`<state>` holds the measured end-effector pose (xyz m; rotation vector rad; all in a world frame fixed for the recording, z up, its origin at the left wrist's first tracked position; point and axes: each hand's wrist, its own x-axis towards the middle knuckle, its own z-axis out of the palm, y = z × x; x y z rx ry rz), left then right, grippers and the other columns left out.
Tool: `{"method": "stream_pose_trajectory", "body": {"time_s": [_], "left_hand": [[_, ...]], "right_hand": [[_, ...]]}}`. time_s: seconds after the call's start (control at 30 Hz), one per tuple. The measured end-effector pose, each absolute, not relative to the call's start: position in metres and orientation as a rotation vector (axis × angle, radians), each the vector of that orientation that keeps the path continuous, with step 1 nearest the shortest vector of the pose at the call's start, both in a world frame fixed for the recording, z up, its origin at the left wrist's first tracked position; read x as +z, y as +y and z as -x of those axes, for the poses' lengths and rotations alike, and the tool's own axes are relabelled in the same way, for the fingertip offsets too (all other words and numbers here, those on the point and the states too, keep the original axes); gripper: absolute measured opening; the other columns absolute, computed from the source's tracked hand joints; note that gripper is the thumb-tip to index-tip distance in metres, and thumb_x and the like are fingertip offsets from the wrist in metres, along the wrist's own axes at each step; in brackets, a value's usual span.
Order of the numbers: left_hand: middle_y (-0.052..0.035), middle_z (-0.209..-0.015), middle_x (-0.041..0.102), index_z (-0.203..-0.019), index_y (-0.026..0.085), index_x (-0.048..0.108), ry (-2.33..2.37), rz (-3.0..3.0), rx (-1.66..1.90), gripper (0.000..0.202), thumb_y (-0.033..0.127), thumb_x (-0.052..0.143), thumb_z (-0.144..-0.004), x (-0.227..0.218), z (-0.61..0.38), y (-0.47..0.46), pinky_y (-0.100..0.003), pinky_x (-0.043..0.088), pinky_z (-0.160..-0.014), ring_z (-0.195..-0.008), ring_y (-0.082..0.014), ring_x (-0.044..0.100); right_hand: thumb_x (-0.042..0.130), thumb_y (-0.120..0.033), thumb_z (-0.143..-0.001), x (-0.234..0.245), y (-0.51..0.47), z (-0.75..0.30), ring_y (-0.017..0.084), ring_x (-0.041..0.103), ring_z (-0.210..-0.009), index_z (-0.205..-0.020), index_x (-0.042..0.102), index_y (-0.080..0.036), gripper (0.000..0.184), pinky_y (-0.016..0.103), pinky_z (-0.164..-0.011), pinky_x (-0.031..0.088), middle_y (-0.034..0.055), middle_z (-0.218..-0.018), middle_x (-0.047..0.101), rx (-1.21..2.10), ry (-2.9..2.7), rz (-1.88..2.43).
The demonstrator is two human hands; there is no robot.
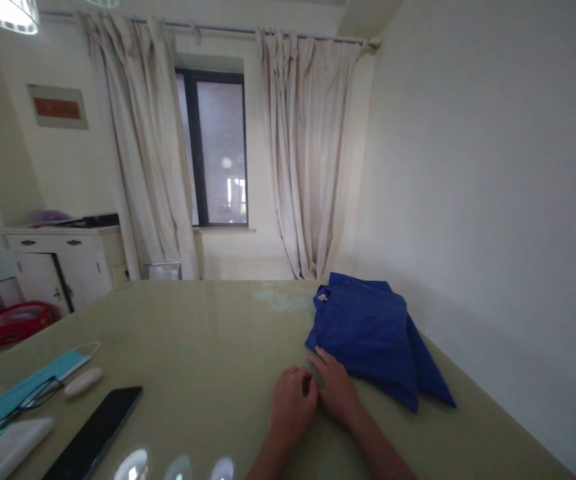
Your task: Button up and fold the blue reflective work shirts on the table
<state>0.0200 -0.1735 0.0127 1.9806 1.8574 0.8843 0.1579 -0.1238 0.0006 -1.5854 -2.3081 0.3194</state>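
A folded blue garment (373, 333) lies on the glossy greenish table (203, 333) near the right wall. My right hand (335, 385) rests flat on the table, fingers stretched out, with its fingertips at the garment's near left edge. Beside it, my left hand (291, 403) lies on the table with its fingers curled under, touching the right hand. Nothing shows in either hand.
At the table's left edge lie a dark phone (95, 433), a small white oval object (83, 381), a blue face mask (23, 390), glasses (15, 410) and a white flat object (5, 450). A white cabinet (63, 257), curtains and a window stand beyond.
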Motion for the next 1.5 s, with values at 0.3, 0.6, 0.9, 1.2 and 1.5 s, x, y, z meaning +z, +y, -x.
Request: {"method": "stream_pose_trajectory", "body": {"time_s": [0.3, 0.6, 0.9, 1.2, 1.5], "left_hand": [[-0.0062, -0.099, 0.072, -0.093, 0.022, 0.071, 1.857, -1.978, 0.908, 0.024, 0.029, 0.048, -0.092, 0.014, -0.021, -0.174, -0.034, 0.045, -0.089, -0.099, -0.0236, 0.063], [-0.0065, -0.099, 0.072, -0.094, 0.021, 0.072, 1.851, -1.978, 0.919, 0.025, 0.029, 0.048, -0.091, 0.015, -0.021, -0.176, -0.034, 0.045, -0.091, -0.1, -0.0239, 0.063], [-0.0071, -0.099, 0.072, -0.093, 0.021, 0.072, 1.815, -1.98, 0.943, 0.028, 0.03, 0.045, -0.094, 0.011, -0.019, -0.175, -0.035, 0.045, -0.09, -0.099, -0.0239, 0.063], [-0.0068, -0.104, 0.074, -0.1, 0.022, 0.07, 1.609, -1.885, 1.108, 0.027, 0.029, 0.044, -0.095, 0.0, -0.007, -0.182, -0.033, 0.047, -0.093, -0.1, -0.0212, 0.065], [-0.0068, -0.101, 0.075, -0.099, 0.023, 0.068, 1.553, -1.87, 1.099, 0.028, 0.029, 0.042, -0.096, 0.002, -0.011, -0.186, -0.031, 0.05, -0.085, -0.092, -0.0202, 0.068]], "right_hand": [[0.049, -0.023, -0.085, 0.004, -0.126, -0.159, 0.022, 0.037, -0.147, -0.144, 0.056, -0.017, 0.06, 0.036, -0.121, 0.027, 0.0098, -0.16, 0.041, 0.331, -2.299, 1.584], [0.049, -0.022, -0.085, 0.001, -0.125, -0.16, 0.022, 0.038, -0.147, -0.143, 0.057, -0.018, 0.058, 0.035, -0.121, 0.026, 0.0096, -0.16, 0.042, 0.316, -2.295, 1.574], [0.052, -0.026, -0.085, 0.002, -0.124, -0.158, 0.024, 0.039, -0.146, -0.142, 0.057, -0.018, 0.058, 0.036, -0.12, 0.027, 0.0109, -0.159, 0.042, 0.304, -2.306, 1.566], [0.063, -0.039, -0.085, 0.014, -0.119, -0.18, 0.029, 0.041, -0.144, -0.139, 0.059, -0.024, 0.056, 0.046, -0.119, 0.023, 0.0097, -0.154, 0.05, 0.15, -2.295, 1.637], [0.052, -0.017, -0.088, 0.032, -0.114, -0.226, 0.03, 0.063, -0.103, -0.098, 0.072, -0.022, 0.023, 0.039, -0.089, 0.043, 0.0124, -0.104, 0.069, -0.015, -1.951, 1.947]]}}
